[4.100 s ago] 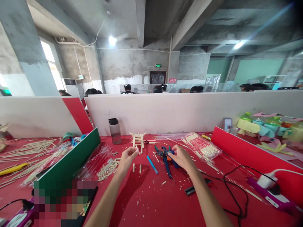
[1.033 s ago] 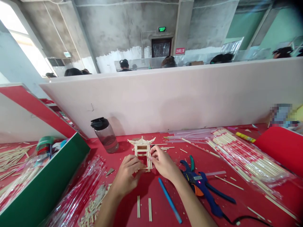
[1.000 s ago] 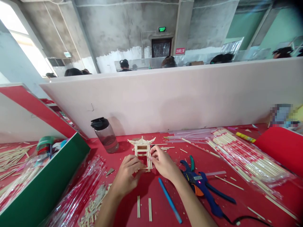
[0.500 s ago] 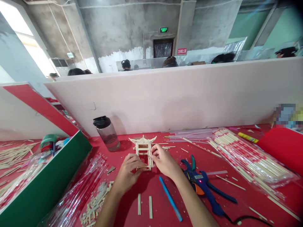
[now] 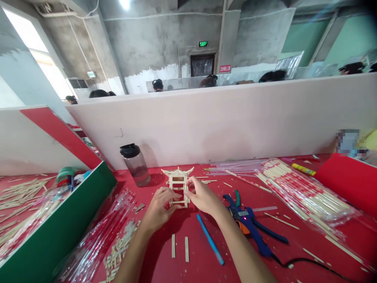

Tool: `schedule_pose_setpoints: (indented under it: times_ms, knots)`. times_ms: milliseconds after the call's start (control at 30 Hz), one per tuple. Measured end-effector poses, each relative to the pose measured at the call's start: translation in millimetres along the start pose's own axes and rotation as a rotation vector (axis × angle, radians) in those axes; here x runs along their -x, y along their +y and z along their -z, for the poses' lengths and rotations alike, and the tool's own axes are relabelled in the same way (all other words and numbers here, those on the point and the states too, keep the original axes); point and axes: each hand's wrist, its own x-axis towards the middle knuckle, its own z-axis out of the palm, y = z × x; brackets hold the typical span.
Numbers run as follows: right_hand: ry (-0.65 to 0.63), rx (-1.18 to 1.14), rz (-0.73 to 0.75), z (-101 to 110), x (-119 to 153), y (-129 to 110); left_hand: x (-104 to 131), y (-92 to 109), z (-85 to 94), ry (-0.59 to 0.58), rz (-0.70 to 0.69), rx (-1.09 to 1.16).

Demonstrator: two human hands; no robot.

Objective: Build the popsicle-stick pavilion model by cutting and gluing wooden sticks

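A small pavilion model point(image 5: 178, 182) built of wooden sticks stands at the centre of the red table, its upswept roof at the top. My left hand point(image 5: 161, 205) is closed at its lower left, thumb and fingers around a short stick crossbar point(image 5: 178, 202) between the posts. On the right side, my right hand point(image 5: 204, 196) pinches the right post of the model. Fingers partly hide both contact points. Two short pairs of sticks point(image 5: 173, 245) lie in front of the model, and a blue pen-like stick point(image 5: 210, 239) rests beside my right forearm.
A blue glue gun point(image 5: 250, 224) with a red light and cord lies to the right. Behind it are bagged sticks point(image 5: 306, 192). A water bottle point(image 5: 135, 165) stands at back left, near a green panel point(image 5: 73, 224) and cut stick pieces point(image 5: 118, 251). A pale partition point(image 5: 220, 122) rises behind.
The short crossbar, slanted in my left fingers before, now lies level across the lower posts. Both hands stay at the model. The camera view has shifted slightly.
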Motion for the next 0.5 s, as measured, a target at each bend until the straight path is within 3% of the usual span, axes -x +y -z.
schedule_pose_setpoints:
  times_ms: [100, 233, 333, 500]
  knots:
    - [0.045, 0.077, 0.044, 9.8, 3.8, -14.2, -0.7, -0.7, 7.4, -0.052, -0.01, -0.004]
    - [-0.03, 0.064, 0.212, 17.0, 9.7, -33.8, 1.3, -5.8, 21.7, -0.098, -0.028, -0.006]
    - [-0.092, 0.103, 0.313, 11.1, 12.5, -40.0, 6.2, -12.5, 28.0, -0.104, 0.007, -0.042]
    - [-0.102, 0.186, 0.332, -4.1, 11.4, -35.6, 12.3, -20.8, 22.0, -0.113, 0.02, -0.069]
